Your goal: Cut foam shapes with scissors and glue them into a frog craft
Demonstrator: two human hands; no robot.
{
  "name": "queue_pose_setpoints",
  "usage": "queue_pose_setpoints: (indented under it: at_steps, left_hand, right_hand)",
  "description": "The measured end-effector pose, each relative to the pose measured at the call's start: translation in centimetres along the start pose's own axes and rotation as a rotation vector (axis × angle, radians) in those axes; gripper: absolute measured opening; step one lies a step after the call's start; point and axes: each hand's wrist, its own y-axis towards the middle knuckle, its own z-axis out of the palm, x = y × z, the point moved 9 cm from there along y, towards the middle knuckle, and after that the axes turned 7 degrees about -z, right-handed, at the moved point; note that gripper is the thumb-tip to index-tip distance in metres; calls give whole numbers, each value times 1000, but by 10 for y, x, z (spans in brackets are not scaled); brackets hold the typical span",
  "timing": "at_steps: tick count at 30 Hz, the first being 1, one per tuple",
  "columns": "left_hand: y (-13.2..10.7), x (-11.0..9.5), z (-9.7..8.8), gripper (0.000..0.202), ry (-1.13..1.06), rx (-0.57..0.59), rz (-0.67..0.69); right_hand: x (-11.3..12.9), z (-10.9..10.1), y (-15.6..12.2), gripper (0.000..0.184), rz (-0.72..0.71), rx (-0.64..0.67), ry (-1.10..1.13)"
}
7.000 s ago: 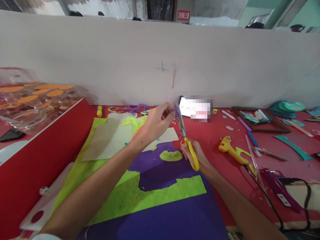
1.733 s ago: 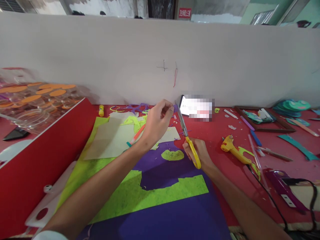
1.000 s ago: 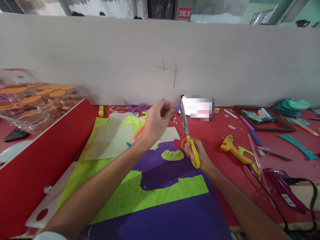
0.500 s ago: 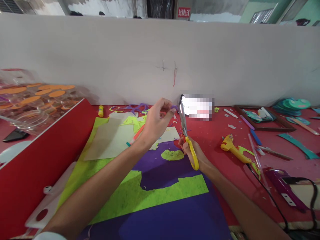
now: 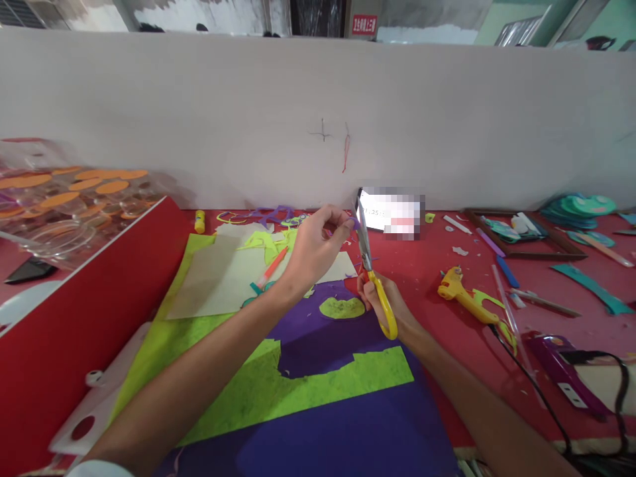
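My left hand [image 5: 313, 248] is raised over the table, its fingertips pinched on a small purple paper piece [image 5: 352, 222]. My right hand [image 5: 382, 306] grips yellow-handled scissors [image 5: 370, 268], blades pointing up and away, their tips right at that purple piece. Below the hands lie a purple sheet [image 5: 342, 424], lime-green paper [image 5: 298, 387] and a small lime cut-out shape [image 5: 341, 307].
A phone [image 5: 390, 212] leans on the white partition. A yellow glue gun [image 5: 464, 298], a purple tool with a black cord [image 5: 559, 374], a wooden frame [image 5: 521, 235] and teal cut-outs [image 5: 579, 211] are at right. Red board [image 5: 74, 311], glue stick [image 5: 199, 221] and paper scraps lie left.
My left hand has dropped slightly and turned the purple piece against the blades. The scissors stay nearly in place, blades working at the piece.
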Motion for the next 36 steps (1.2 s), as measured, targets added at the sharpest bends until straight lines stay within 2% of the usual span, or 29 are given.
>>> queue_pose_setpoints:
  at_steps: [5,11,20,29,36]
  left_hand:
    - [-2,-9,5,14,96,62,44]
    - [1,-2,-1,15,23,2,5]
    - [-4,-4,7,17,41,46,4]
    - [-3,-6,5,16,54,32,10]
    - [-3,-8,-1,13,48,-11,14]
  right_hand:
    - [4,-2,0,64,-22,-29,48]
    - [11,-3,0,65,-25,-18,-14]
    - [7,-5,-1,58,-14,-50,16]
    - [8,-8,-1,57,-24,-59,1]
    - [18,-11,-1,61,-7,-65,-79]
